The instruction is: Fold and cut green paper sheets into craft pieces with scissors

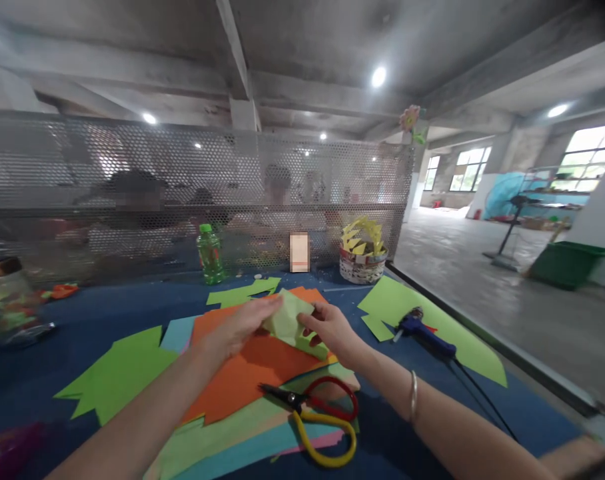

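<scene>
A folded piece of pale green paper (pixel 285 321) is held between my two hands above a stack of coloured sheets. My left hand (pixel 250 323) grips its left side, the fingertips partly hidden behind the paper. At its right edge, the thumb and fingers of my right hand (pixel 330 328) are pinched on it. Orange paper (pixel 242 377) lies beneath the hands, on top of green, blue and pink sheets. Scissors (pixel 315 413) with one red and one yellow handle rest on the stack, their blades pointing left.
A blue glue gun (pixel 427 335) with a cord lies on green paper (pixel 475 353) at the right. Behind stand a green bottle (pixel 210 257), a small card (pixel 299 252) and a basket (pixel 362 269) of yellow paper strips, before a perforated metal screen (pixel 182 200). A jar (pixel 5 300) stands left.
</scene>
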### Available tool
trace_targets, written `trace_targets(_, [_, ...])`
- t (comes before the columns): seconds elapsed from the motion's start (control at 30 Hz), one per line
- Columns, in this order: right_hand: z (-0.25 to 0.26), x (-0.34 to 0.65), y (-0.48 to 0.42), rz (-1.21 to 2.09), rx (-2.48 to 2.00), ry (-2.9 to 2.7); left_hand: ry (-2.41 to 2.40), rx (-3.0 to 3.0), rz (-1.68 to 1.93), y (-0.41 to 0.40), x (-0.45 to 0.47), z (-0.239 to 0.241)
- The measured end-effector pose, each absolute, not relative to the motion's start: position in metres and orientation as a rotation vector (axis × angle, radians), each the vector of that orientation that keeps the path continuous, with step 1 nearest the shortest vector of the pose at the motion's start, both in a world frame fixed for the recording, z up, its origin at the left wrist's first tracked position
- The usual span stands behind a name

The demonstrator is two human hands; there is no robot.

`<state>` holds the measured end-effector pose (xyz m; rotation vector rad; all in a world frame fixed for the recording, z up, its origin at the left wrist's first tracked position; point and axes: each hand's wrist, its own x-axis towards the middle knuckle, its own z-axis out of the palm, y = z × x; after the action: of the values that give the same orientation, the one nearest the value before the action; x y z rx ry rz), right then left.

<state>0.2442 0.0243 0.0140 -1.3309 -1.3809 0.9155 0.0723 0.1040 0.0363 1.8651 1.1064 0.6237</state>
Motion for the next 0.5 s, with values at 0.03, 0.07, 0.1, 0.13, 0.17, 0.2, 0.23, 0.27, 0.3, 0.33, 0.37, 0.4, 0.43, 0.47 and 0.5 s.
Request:
trace_targets(0.03, [0.017,0.244,0.023,0.902,-1.361,-1.439,1.059,1.836,0.598,0.095,0.071,0.033])
trace_targets(0.07, [0.021,0.245,0.021,0.887,-1.396,-1.508,1.011,1.793,0.586,0.088,0.069,0.03])
trace_targets(0.1, [0.027,0.248,0.019,0.865,-1.437,-1.583,0.96,1.675,0.596,0.082,0.066,0.028])
trace_targets(0.13, [0.034,0.254,0.018,0.832,-1.488,-1.659,0.946,1.6,0.613,0.077,0.062,0.027])
trace_targets(0.17, [0.042,0.263,0.017,0.784,-1.551,-1.729,0.943,1.555,0.652,0.074,0.058,0.028])
trace_targets(0.2, [0.049,0.274,0.015,0.713,-1.626,-1.782,0.952,1.518,0.69,0.07,0.053,0.029])
trace_targets(0.23, [0.056,0.287,0.014,0.623,-1.727,-1.805,0.962,1.48,0.721,0.067,0.047,0.032])
trace_targets(0.27, [0.062,0.301,0.014,0.534,-1.841,-1.81,0.977,1.449,0.747,0.064,0.042,0.035])
trace_targets(0.3, [0.065,0.316,0.013,0.459,-1.961,-1.806,0.994,1.423,0.76,0.061,0.037,0.038])
trace_targets(0.33, [0.066,0.33,0.013,0.396,-2.081,-1.796,1.002,1.404,0.769,0.057,0.032,0.041])
trace_targets(0.37, [0.065,0.342,0.012,0.342,-2.188,-1.79,1.002,1.392,0.78,0.053,0.027,0.042])
trace_targets(0.4, [0.063,0.353,0.012,0.302,-2.283,-1.791,1.005,1.383,0.783,0.05,0.022,0.042])
trace_targets(0.43, [0.058,0.363,0.011,0.267,-2.367,-1.792,1.009,1.378,0.786,0.046,0.019,0.041])
trace_targets(0.47, [0.053,0.37,0.01,0.245,-2.436,-1.8,1.016,1.374,0.781,0.042,0.015,0.039])
trace_targets(0.5, [0.047,0.376,0.009,0.23,-2.487,-1.813,1.025,1.369,0.769,0.039,0.013,0.037])
